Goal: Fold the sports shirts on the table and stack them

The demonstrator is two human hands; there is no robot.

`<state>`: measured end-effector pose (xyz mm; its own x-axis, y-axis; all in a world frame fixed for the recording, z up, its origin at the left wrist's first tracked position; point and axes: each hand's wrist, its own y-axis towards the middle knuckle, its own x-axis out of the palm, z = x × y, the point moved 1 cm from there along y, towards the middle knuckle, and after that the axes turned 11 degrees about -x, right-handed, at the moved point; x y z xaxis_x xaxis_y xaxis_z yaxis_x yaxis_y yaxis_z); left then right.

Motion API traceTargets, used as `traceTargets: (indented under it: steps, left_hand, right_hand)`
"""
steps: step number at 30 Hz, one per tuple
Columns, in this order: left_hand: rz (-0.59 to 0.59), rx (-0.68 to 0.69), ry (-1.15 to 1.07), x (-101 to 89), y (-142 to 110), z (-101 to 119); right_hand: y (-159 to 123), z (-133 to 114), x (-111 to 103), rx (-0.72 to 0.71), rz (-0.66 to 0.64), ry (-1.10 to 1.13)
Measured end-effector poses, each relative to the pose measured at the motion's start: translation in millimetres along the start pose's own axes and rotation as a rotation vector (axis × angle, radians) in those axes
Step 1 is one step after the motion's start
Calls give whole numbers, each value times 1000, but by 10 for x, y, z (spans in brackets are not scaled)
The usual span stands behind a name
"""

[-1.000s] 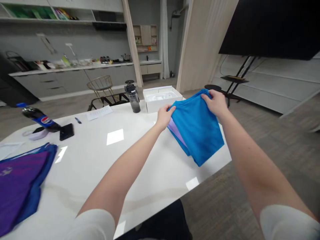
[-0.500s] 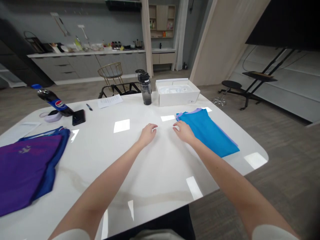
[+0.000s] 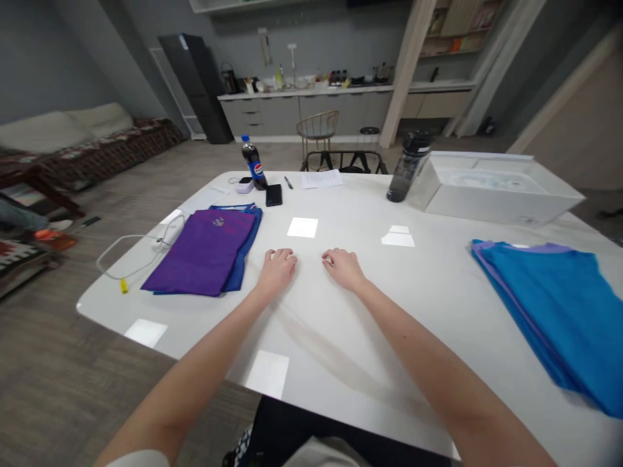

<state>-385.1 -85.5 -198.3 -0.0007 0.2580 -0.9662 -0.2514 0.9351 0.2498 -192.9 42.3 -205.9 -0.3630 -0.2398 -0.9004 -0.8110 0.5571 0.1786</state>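
Note:
My left hand [image 3: 276, 270] and my right hand [image 3: 342, 267] rest side by side on the bare middle of the white table [image 3: 370, 318], fingers loosely curled, holding nothing. A folded purple garment [image 3: 204, 250] lies on a dark blue one just left of my left hand. A folded bright blue garment [image 3: 559, 311] with a lilac one under it lies at the table's right side, well away from my right hand.
At the far side stand a cola bottle [image 3: 253, 162], a black phone [image 3: 273, 194], a pen, a paper sheet [image 3: 321, 178], a dark water bottle [image 3: 406, 168] and an open white box [image 3: 491, 191]. A white cable [image 3: 131, 253] lies at the left edge. Chairs stand behind the table.
Both hands let go of the bright blue garment, which now lies folded at the right. They moved to the table's middle, and the view turned left toward the purple garment.

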Motion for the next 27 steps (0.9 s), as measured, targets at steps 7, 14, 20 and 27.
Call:
traceTargets:
  steps: [7,14,20,27]
  left_hand:
    - [189,-572,177,-472,208,-1727]
    - [2,-756,135,-514,281,-2477]
    - [177,-807,22,-637,212,-2335]
    - [401,-635,-287,-937,432,-1195]
  right_hand:
    - [686,-667,493,-57,22,-42]
    - [715,-663,560,-127,41,-92]
    - [720,-666,550,-124,71,-57]
    - [595,-499,474,23,317,299]
